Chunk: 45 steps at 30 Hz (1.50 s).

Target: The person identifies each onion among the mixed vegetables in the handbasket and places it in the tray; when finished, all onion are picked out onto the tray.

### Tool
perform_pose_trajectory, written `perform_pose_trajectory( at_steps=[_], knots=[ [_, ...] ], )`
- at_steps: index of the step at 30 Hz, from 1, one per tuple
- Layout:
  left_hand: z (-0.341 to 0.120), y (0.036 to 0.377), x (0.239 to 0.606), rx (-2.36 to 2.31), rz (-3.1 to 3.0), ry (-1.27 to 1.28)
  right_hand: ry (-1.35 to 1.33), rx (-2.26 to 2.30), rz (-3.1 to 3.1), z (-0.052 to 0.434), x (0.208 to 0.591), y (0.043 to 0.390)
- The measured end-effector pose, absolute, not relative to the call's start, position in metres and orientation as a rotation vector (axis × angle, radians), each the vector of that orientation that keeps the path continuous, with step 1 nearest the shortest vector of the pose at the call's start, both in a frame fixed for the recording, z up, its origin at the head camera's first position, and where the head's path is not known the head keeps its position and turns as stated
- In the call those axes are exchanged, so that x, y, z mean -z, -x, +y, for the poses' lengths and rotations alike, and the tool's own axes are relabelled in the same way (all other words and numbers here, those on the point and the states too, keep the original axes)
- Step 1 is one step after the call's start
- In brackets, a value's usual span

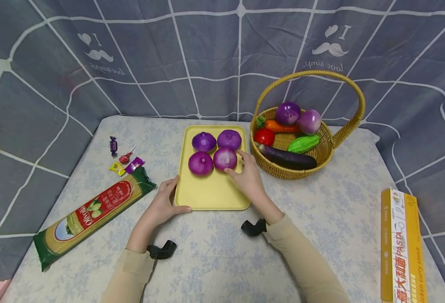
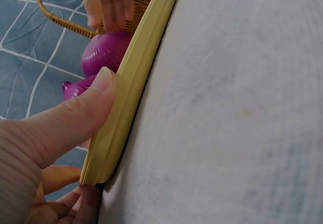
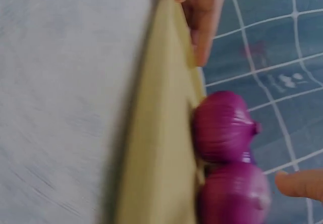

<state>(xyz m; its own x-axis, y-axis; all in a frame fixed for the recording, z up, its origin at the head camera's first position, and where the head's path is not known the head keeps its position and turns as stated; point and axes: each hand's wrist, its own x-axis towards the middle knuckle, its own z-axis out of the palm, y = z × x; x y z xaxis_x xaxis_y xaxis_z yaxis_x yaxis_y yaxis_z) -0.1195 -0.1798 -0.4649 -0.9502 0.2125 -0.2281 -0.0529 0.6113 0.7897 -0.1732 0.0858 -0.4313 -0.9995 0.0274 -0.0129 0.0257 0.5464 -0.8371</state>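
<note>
A yellow tray (image 1: 211, 193) lies on the table with several purple onions grouped toward its far side. My left hand (image 1: 162, 203) grips the tray's near left corner, the thumb (image 2: 75, 115) over the rim and the other fingers curled at its outer side. Over the tray's right side is my right hand (image 1: 249, 176), thumb and fingers spread around the nearer right onion (image 1: 225, 160). In the right wrist view a digit (image 3: 303, 184) of that hand stands apart from the onion. Beside that onion sits the nearer left onion (image 1: 201, 163).
A wicker basket (image 1: 283, 171) with vegetables stands right of the tray. On the left lie a spaghetti pack (image 1: 93, 210) and several candies, among them a lollipop (image 1: 125, 158). A pasta box (image 1: 404, 248) is at the far right. Patterned cloth (image 1: 214, 50) hangs behind.
</note>
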Motion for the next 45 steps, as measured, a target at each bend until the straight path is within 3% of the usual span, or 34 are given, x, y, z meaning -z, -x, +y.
perform_pose_trajectory(
  at_steps=[15,29,45],
  knots=[
    [-0.179,0.120,0.465,-1.245,2.548,-0.135,0.016,-1.595,-2.495,0.144,0.386,0.176],
    [-0.180,0.119,0.466,-1.255,2.548,-0.121,0.353,-1.429,-2.379,0.218,0.362,0.212],
    [-0.180,0.119,0.466,-1.246,2.556,-0.137,0.641,-1.419,-2.398,0.252,0.356,0.249]
  ],
)
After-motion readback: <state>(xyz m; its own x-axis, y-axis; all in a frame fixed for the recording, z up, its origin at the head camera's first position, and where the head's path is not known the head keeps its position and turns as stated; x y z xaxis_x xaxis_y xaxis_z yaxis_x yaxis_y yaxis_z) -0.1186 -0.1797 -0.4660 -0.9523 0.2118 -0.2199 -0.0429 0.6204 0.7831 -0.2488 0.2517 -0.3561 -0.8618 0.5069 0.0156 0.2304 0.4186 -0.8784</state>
